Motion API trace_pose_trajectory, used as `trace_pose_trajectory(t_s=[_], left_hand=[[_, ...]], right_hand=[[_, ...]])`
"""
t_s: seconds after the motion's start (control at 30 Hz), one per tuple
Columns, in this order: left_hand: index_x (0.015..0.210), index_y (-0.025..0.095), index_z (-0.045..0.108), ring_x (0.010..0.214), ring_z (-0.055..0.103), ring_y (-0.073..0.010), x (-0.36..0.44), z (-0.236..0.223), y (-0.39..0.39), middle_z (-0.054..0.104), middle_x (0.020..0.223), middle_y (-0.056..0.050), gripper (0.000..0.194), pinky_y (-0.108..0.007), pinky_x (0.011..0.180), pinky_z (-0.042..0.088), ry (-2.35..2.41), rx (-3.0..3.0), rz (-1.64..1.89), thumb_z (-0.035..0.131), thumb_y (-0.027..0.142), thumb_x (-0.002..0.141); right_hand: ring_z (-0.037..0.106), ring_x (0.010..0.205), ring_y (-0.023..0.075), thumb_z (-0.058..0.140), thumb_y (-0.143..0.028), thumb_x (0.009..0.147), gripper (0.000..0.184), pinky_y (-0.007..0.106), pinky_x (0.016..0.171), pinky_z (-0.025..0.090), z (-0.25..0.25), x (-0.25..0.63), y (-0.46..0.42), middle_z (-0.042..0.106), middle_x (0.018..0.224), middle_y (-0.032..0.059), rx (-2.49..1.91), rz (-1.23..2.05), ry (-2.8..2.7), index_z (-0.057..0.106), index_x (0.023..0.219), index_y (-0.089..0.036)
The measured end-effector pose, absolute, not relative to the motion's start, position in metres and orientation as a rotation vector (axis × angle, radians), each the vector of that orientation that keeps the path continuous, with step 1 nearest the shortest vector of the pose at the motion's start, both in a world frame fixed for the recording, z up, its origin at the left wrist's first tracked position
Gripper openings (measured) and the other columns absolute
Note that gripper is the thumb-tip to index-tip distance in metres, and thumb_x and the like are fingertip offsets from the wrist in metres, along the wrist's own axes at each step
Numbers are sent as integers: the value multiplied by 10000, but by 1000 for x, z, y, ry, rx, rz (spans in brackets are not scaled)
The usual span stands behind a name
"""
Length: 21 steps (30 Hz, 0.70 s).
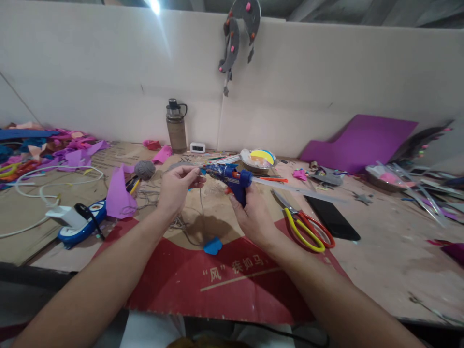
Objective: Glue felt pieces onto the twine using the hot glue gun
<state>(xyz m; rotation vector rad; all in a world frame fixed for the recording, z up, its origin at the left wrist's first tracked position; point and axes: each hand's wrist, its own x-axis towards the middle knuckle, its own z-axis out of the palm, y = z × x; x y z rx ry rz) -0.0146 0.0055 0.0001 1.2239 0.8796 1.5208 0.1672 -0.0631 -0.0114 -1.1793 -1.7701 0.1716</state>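
My right hand (pixel 253 212) is wrapped round the handle of a blue hot glue gun (pixel 232 178), its nozzle pointing left. A long translucent glue stick (pixel 300 188) sticks out of the gun's back. Right at the nozzle, my left hand (pixel 181 186) pinches a small blue piece (pixel 202 170), mostly hidden by the fingers. Grey yarn (pixel 202 200) hangs below that hand. On the red-printed cardboard (pixel 174 280) beneath lies a blue felt cutout (pixel 213 245), with the yarn running close to it.
Scissors (pixel 306 227) and a black phone (pixel 333 217) lie right of my right hand. To the left are a power strip (pixel 83 224), purple felt (pixel 119 193) and a grey yarn ball (pixel 145 169). A bottle (pixel 176 128) stands by the wall, near a bowl (pixel 258 166).
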Motion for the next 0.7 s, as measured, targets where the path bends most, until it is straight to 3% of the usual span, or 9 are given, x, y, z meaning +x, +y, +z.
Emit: trace_pose_trajectory(t_s=[0.7], left_hand=[[790,124,672,591,662,-145,-15,2,3,674,660,-33,263,-260,582,533,897,1228,1549,752,349,679]], right_hand=[[606,868,247,461,-225,881,235,428,805,502,-11,167,-66,635,975,118,-1182,170,-1768,510,1106,-179]])
